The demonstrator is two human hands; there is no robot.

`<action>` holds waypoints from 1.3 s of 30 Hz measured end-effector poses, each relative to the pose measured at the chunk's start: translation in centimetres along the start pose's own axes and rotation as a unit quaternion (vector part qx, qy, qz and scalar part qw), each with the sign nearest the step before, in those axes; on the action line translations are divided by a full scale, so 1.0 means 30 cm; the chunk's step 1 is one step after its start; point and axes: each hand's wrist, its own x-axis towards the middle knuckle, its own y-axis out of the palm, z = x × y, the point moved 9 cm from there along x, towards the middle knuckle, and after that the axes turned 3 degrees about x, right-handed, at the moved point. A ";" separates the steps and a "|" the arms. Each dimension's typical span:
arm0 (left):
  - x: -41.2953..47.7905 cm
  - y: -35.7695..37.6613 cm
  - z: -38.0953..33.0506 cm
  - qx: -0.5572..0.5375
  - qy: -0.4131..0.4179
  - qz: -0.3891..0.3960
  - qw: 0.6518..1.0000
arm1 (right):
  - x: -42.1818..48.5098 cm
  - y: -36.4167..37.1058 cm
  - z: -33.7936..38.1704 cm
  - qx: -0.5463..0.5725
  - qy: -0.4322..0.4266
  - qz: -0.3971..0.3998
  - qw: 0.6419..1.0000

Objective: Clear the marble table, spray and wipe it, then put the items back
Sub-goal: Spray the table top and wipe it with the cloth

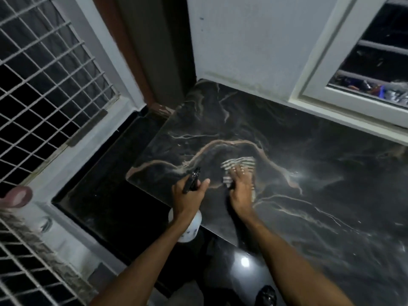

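Note:
The black marble table (287, 133) with pale brown veins fills the middle and right of the head view. My left hand (187, 196) grips a spray bottle (187, 226) by its black trigger head, the white body hanging below my wrist at the table's near left edge. My right hand (241, 186) presses flat with spread fingers on a striped cloth (239, 165) lying on the marble near the left corner. The frame is blurred by motion.
A white wall meets the table's far edge, with a white-framed window (344, 85) at the right. A metal grille door (44, 85) stands to the left. Dark glossy floor (106, 199) lies below the table's left edge.

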 end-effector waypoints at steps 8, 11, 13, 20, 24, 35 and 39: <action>0.253 -0.246 0.115 -0.004 -0.022 -0.021 1.000 | 0.102 0.188 0.122 -0.009 0.013 -0.019 1.000; 0.320 -0.305 0.143 0.012 -0.016 -0.027 0.999 | 0.025 0.376 0.382 0.047 -0.050 0.070 0.995; 0.361 -0.338 0.167 0.012 -0.024 -0.031 0.999 | -0.081 0.540 0.551 0.059 -0.189 0.202 0.959; 0.443 -0.448 0.228 -0.016 -0.047 -0.056 0.997 | 0.201 0.497 0.433 0.003 -0.017 0.061 0.998; 0.485 -0.471 0.259 -0.002 -0.039 -0.055 0.998 | 0.165 0.622 0.578 -0.015 -0.169 0.220 0.961; 0.607 -0.438 0.222 -0.002 -0.025 -0.029 0.999 | 0.507 0.503 0.454 -0.025 -0.010 0.080 0.996; 0.662 -0.418 0.193 0.010 0.007 -0.025 1.000 | 0.525 0.618 0.541 -0.063 -0.063 0.134 0.987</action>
